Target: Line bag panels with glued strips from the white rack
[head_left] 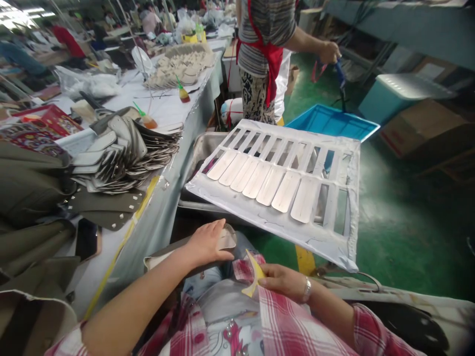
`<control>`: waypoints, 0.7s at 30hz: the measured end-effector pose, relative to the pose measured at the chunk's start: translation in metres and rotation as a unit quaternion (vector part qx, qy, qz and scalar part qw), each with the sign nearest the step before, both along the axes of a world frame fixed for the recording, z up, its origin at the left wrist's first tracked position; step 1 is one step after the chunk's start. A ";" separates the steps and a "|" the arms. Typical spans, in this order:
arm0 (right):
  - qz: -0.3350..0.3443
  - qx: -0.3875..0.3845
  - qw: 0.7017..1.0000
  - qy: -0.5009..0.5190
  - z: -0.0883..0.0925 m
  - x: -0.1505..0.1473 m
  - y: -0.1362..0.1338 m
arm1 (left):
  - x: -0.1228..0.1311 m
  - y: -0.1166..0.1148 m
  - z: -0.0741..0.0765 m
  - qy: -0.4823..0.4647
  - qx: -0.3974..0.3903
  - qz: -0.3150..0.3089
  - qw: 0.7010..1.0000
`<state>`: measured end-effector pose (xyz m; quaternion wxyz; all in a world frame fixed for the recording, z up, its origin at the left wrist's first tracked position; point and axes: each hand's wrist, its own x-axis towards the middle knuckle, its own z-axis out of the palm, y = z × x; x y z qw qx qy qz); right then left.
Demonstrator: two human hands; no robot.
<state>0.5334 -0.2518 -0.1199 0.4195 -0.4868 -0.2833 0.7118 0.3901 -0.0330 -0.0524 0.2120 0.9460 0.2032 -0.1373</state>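
No readable text, label, brand or number shows anywhere; the red patterned box [48,119] at left carries print too blurred to read.

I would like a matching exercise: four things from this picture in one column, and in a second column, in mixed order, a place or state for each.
Things:
1. left hand
2. right hand
3. white slotted board
4. blue bin

Places or states:
a. on the far side of the board
b. pinching a yellow strip
c. holding a pale flat piece
d. tilted over a metal tray, carrying pale strips

Pairs: 1-c, 2-b, 3-d, 4-a.
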 end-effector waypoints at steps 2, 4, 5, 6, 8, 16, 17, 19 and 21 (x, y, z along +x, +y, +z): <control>0.017 0.011 0.998 -0.054 0.008 0.012 0.002 | 0.000 -0.011 -0.005 -0.012 0.063 0.006 0.998; 0.031 -0.001 0.993 -0.112 0.018 0.024 0.009 | -0.001 -0.018 -0.009 -0.030 0.113 0.009 0.993; 0.044 -0.014 0.991 -0.129 0.024 0.030 0.014 | -0.001 -0.020 -0.011 -0.040 0.134 0.008 0.990; 0.061 -0.026 0.988 -0.136 0.029 0.034 0.020 | -0.002 -0.021 -0.013 -0.052 0.152 0.007 0.987; 0.096 -0.034 0.985 -0.137 0.036 0.040 0.034 | -0.004 -0.023 -0.016 -0.074 0.176 0.001 0.982; 0.198 0.104 0.920 -0.321 0.035 0.043 0.087 | -0.011 -0.028 -0.023 -0.136 0.192 -0.004 0.972; 0.207 0.102 0.920 -0.318 0.033 0.042 0.091 | -0.011 -0.028 -0.023 -0.142 0.188 -0.002 0.972; 0.206 0.095 0.921 -0.317 0.031 0.040 0.096 | -0.011 -0.027 -0.023 -0.148 0.183 0.001 0.972; 0.198 0.080 0.925 -0.315 0.031 0.039 0.098 | -0.011 -0.026 -0.023 -0.148 0.178 0.000 0.973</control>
